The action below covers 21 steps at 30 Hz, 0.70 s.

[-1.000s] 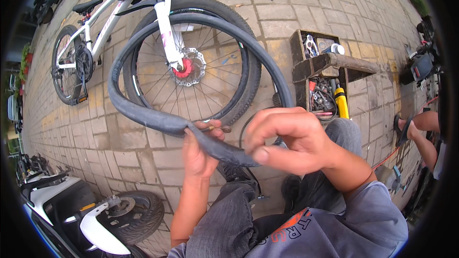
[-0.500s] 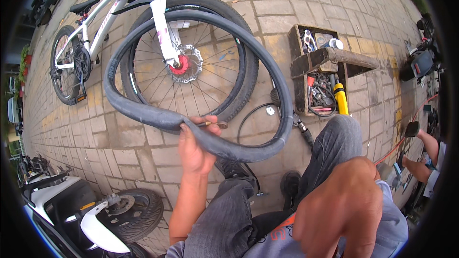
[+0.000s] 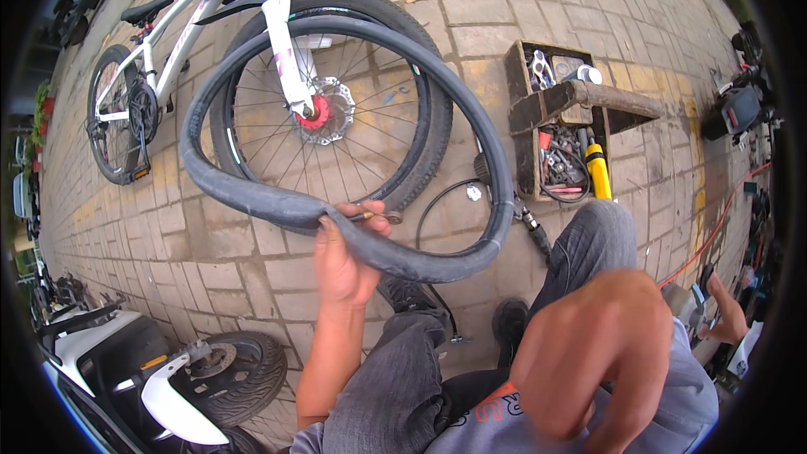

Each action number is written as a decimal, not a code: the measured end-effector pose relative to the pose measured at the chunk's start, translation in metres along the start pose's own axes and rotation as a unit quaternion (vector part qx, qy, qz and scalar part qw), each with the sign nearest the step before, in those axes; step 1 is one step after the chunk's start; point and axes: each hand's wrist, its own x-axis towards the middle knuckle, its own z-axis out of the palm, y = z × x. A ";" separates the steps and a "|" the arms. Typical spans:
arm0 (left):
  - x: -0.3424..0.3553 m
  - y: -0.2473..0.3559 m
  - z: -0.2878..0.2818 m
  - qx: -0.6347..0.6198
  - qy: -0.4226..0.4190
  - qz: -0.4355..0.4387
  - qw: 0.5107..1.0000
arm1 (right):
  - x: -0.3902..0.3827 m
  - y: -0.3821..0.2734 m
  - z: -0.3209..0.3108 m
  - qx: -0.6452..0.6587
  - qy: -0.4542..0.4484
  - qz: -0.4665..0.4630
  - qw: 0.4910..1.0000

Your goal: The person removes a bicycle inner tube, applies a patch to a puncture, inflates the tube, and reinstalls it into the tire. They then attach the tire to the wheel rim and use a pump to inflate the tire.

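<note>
We wear a short-sleeved, grey-blue cloth shirt (image 3: 688, 403), its front printed with orange and dark lettering (image 3: 487, 410). Our faded charcoal denim trousers (image 3: 391, 374) look paler over the right knee. Black shoes (image 3: 508, 328) show beyond both trouser legs. Our left hand (image 3: 343, 273) is bare.

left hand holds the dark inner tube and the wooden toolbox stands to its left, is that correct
The side is wrong: the head view shows the wooden toolbox to the right of the dark inner tube, which the left hand does hold.
</note>
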 end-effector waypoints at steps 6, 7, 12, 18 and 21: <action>-0.001 0.000 0.001 0.001 -0.001 -0.003 1.000 | -0.009 0.006 -0.004 -0.305 0.160 0.173 0.923; -0.001 0.000 0.001 0.002 -0.001 -0.003 1.000 | -0.007 0.009 -0.005 -0.346 0.157 0.158 0.911; -0.002 0.000 0.001 0.006 -0.002 -0.005 1.000 | -0.009 0.020 -0.009 -0.469 0.147 0.231 0.839; -0.002 0.000 0.004 -0.036 -0.023 -0.029 0.999 | -0.037 0.078 -0.052 -0.582 0.243 0.256 0.732; -0.002 -0.002 0.005 -0.031 -0.034 -0.022 0.999 | -0.043 0.089 -0.058 -0.462 0.248 0.344 0.779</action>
